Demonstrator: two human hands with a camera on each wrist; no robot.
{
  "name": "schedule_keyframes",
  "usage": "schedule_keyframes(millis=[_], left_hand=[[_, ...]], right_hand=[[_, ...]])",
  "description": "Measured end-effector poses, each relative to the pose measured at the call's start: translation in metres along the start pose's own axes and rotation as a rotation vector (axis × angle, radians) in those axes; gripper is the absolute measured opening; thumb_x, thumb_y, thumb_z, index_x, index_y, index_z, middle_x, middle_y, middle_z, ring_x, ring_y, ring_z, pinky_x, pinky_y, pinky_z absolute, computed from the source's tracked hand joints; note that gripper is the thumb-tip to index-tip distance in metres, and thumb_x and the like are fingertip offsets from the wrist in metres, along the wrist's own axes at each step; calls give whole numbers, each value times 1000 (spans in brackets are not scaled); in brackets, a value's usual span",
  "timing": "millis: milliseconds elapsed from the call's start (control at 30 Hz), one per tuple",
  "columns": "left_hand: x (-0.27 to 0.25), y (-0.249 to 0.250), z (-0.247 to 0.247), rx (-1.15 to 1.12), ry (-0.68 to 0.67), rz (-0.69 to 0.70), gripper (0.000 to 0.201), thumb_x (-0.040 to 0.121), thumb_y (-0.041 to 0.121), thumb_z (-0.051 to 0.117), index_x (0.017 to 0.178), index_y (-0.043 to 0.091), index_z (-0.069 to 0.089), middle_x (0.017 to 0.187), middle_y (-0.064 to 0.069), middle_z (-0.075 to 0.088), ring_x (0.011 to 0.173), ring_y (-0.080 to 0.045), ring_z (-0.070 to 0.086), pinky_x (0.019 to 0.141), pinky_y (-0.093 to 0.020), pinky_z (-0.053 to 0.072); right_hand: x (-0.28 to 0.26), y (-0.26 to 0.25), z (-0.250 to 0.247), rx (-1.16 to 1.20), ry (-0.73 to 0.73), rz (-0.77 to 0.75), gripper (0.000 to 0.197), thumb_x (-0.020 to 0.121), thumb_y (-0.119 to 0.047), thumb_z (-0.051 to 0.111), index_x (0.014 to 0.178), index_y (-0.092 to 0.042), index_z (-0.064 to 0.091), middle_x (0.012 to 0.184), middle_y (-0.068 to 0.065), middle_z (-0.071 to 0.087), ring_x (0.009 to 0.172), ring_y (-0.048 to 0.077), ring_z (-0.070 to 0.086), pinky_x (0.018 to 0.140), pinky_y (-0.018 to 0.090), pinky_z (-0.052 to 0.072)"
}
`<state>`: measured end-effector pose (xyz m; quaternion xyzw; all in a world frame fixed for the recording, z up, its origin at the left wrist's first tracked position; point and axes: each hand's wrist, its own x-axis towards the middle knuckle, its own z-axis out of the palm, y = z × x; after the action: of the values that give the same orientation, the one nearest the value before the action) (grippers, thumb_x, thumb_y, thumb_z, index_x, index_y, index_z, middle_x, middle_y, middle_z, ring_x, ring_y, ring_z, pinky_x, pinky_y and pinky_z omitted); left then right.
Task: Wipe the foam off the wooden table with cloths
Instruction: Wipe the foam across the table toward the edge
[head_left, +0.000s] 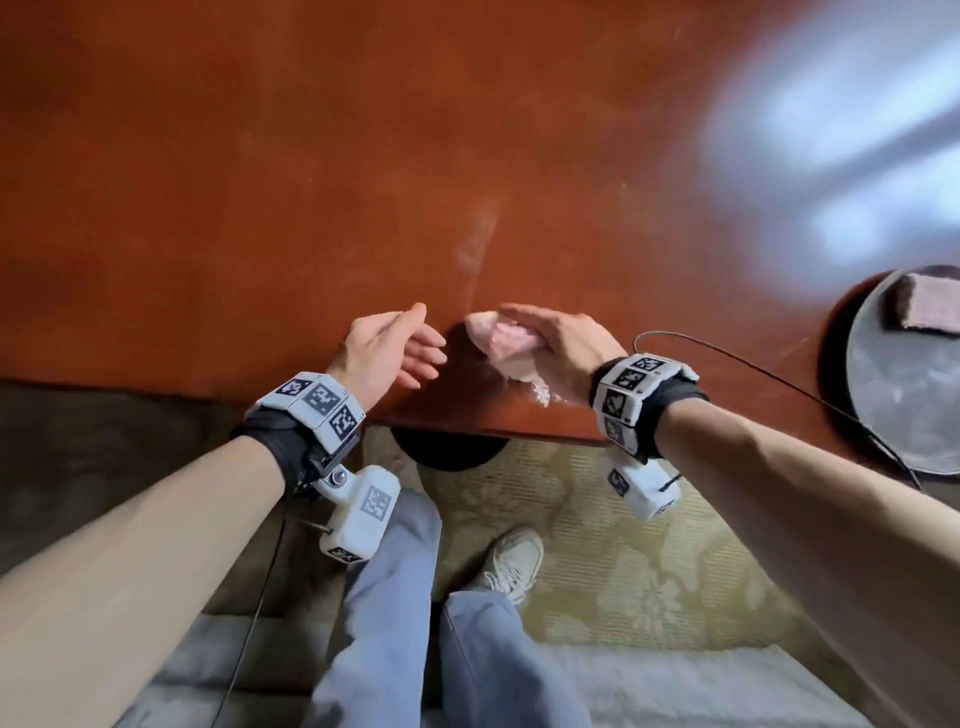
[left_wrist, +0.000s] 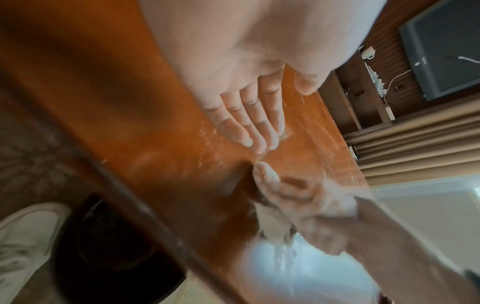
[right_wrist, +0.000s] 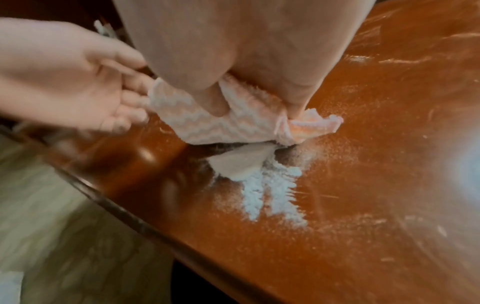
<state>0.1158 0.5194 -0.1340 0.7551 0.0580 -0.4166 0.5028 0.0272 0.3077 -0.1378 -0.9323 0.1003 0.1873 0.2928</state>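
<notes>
My right hand (head_left: 558, 353) has its fingers (right_wrist: 296, 96) curled round the pink cloth (right_wrist: 228, 123), bunched, with one corner trailing onto the worktop (head_left: 260, 182) near its front edge; my left hand (head_left: 387, 353) holds nothing, fingers (left_wrist: 249, 121) straight and relaxed just beside the cloth, though I cannot tell whether they touch it. The foam (right_wrist: 270, 189) lies in a white clump right by the cloth's lower corner, close to the worktop's edge, with a fine speckle spread around it; a fainter pale streak (head_left: 478, 244) runs further back. A second cloth (head_left: 930, 312) sits in a dark tray (head_left: 893, 415) well off to my right.

To do this stroke well, I judge I should flatten the bunch so more fabric meets the wood; press down evenly and draw the foam inward, away from the edge, so none drops to the floor; then fold the soiled face in before the next pass. The left hand could steady or spread the loose end; the speckle will likely want a lighter second sweep, and the far streak after that.
</notes>
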Motion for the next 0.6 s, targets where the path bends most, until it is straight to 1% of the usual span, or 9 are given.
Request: schedule_keyframes(millis=[33,100,167,267,333,400,433,500,600], left_hand=[[-10,-12,3,-14,-23,-19,44,104,33,45,85,3,71,74,-13,74,60,-21,68,47,-22,48],[-25,-37,7,-17,-93,-55,46,103,33,46,79,3,71,70,-14,74,56,-22,67,48,-24,45],[-33,-66,12,32,-158,-87,47,103,33,46,81,1,72,72,-16,75,58,-22,67,49,-25,44],[-31,-106,22,41,-173,-115,46,103,31,47,80,2,75,75,-13,76,57,-19,66,51,-26,40],[-25,-121,27,47,-146,-106,50,102,31,47,73,2,76,78,-11,77,59,-17,65,52,-26,42],[-19,-129,27,50,-137,-53,54,101,31,48,66,2,75,79,-10,78,66,-17,66,58,-27,45],[-18,-130,25,53,-154,-35,53,101,31,48,66,2,76,81,-9,78,70,-18,66,63,-28,46],[-19,-136,19,53,-192,-25,46,99,33,50,77,4,78,87,-6,78,75,-18,67,69,-29,46],[-20,-155,9,16,-206,-97,40,83,34,49,92,8,79,95,-5,78,77,-16,67,68,-26,45]], right_hand=[[-1,-1,-5,16,86,31,58,83,-12,40,137,-32,50,132,0,61,116,25,60,97,32,49],[6,1,-16,55,266,66,60,82,-7,43,138,-29,49,131,0,61,115,26,61,96,31,48],[25,8,-23,62,358,86,59,83,-9,41,138,-29,48,133,-1,60,117,26,59,99,31,46],[61,13,-22,33,368,97,61,83,-11,34,140,-31,45,136,0,57,122,27,55,101,36,45],[84,12,-20,-8,388,125,60,84,-9,32,139,-32,43,137,0,55,126,26,51,101,39,44],[103,11,-18,-117,357,149,58,87,-5,33,139,-29,42,139,1,51,127,25,47,101,34,35],[108,10,-19,-179,310,152,57,88,-4,35,140,-27,41,141,3,48,129,25,44,101,30,29],[112,6,-16,-253,233,118,57,88,-6,37,142,-23,40,146,6,40,134,26,35,104,29,23],[100,0,2,-259,201,-14,57,86,-8,38,140,-24,47,148,5,40,136,26,35,109,28,26]])
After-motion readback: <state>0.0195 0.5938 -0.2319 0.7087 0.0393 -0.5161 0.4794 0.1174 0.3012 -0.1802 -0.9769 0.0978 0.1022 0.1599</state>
